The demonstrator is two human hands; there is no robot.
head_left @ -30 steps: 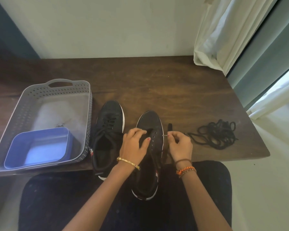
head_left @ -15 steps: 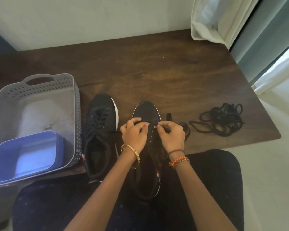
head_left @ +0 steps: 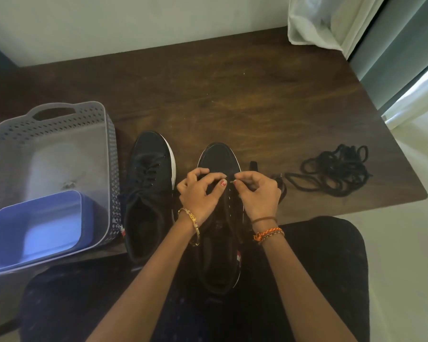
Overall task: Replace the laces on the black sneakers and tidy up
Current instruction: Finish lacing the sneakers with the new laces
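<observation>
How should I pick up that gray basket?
Hook your fingers through the handle slot in the far rim of the gray basket, coming from above. It's the only cut-out opening showing; the sides are wide and the blue box weighs down the near end.
</observation>
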